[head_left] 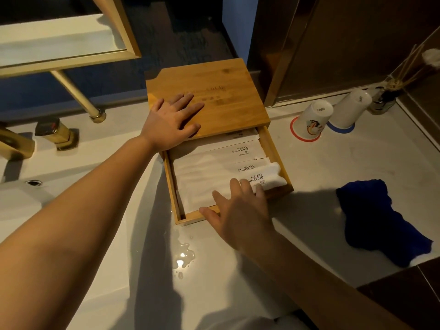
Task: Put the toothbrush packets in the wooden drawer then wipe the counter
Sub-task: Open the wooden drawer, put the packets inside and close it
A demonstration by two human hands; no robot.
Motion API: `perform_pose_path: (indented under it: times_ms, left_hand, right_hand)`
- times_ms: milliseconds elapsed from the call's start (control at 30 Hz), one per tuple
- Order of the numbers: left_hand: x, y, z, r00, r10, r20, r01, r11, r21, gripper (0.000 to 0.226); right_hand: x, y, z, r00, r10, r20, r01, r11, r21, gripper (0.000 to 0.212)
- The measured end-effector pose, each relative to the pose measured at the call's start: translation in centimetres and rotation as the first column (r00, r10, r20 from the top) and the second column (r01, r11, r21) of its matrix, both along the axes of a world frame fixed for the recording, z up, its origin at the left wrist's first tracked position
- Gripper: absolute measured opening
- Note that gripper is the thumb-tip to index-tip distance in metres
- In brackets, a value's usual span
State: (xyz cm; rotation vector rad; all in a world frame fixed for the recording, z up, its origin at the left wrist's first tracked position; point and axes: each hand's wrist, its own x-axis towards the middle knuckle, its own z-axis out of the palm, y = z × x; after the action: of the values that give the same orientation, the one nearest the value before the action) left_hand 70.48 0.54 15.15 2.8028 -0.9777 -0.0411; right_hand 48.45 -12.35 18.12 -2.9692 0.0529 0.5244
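A wooden box (221, 91) stands on the white counter (333, 167) with its drawer (273, 158) pulled out toward me. Several white toothbrush packets (214, 160) printed "BRUSHING TEETH" lie stacked inside the drawer. My left hand (171, 120) rests flat on the box lid, fingers spread. My right hand (238, 210) lies over the drawer's front edge, fingertips touching the nearest packet, holding nothing. A dark blue cloth (371, 217) lies crumpled on the counter to the right of the drawer.
Two upturned white cups (314, 117) and a reed diffuser (385, 98) stand at the back right. A gold tap (54, 132) and the sink basin (71, 234) are at left. A small water puddle (183, 256) sits in front of the drawer.
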Motion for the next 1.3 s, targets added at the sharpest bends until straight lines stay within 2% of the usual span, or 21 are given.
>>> perform_pose_path:
  times_ms: [133,333,533,667,733,800,867,1033,1100,1167,1200,1300]
  left_hand:
    - [0.1,0.1,0.0,1.000,0.000,0.002,0.000,1.000,-0.009,0.060]
    - [0.2,0.1,-0.2,1.000,-0.004,0.006,0.004,1.000,-0.009,0.059]
    - [0.2,0.0,-0.1,1.000,0.004,-0.003,-0.004,1.000,-0.012,0.059]
    - [0.0,0.0,-0.1,1.000,0.005,-0.004,-0.005,1.000,-0.017,0.059]
    - [0.0,0.0,0.0,1.000,0.003,-0.004,-0.003,1.000,-0.020,0.059]
    - [0.0,0.1,0.0,1.000,0.002,-0.005,-0.003,1.000,-0.019,0.059]
    - [0.1,0.1,-0.1,1.000,0.003,-0.002,-0.003,1.000,-0.020,0.058]
    - [0.1,0.0,-0.1,1.000,0.008,0.002,-0.008,1.000,-0.025,0.058]
    - [0.1,0.0,-0.1,1.000,0.009,0.004,-0.009,1.000,-0.026,0.058]
    - [0.1,0.0,-0.2,1.000,0.010,0.004,-0.010,1.000,-0.023,0.058]
    - [0.1,0.0,-0.2,1.000,0.009,0.003,-0.009,1.000,-0.021,0.058]
    - [0.1,0.0,-0.1,1.000,0.007,0.004,-0.006,1.000,-0.022,0.059]
  right_hand:
    - [0.2,-0.1,-1.0,0.999,-0.037,0.007,0.037,0.998,0.055,0.058]
    - [0.8,-1.9,-1.0,0.990,0.095,-0.100,-0.088,0.993,0.078,0.057]
    - [0.7,-0.7,-1.9,0.973,0.193,0.124,-0.216,0.955,0.205,0.057]
    - [1.2,-1.0,-2.3,0.946,0.312,0.084,-0.323,0.924,0.206,0.055]
    - [1.4,-1.4,-2.2,0.935,0.353,0.038,-0.353,0.913,0.204,0.066]
    - [1.3,-1.8,-2.3,0.937,0.348,0.025,-0.345,0.912,0.223,0.071]
    - [1.5,-2.0,-2.2,0.945,0.321,0.055,-0.324,0.908,0.264,0.066]
    - [3.0,-0.8,-2.4,0.921,0.279,0.273,-0.337,0.921,0.195,0.057]
    - [3.8,-0.3,-2.7,0.927,0.323,0.192,-0.361,0.908,0.215,0.060]
    - [4.3,-0.1,-3.3,0.933,0.359,0.040,-0.359,0.911,0.201,0.063]
    - [4.3,-0.2,-3.5,0.930,0.367,0.022,-0.364,0.911,0.195,0.065]
    - [3.9,-0.8,-3.8,0.917,0.385,0.109,-0.400,0.892,0.210,0.076]
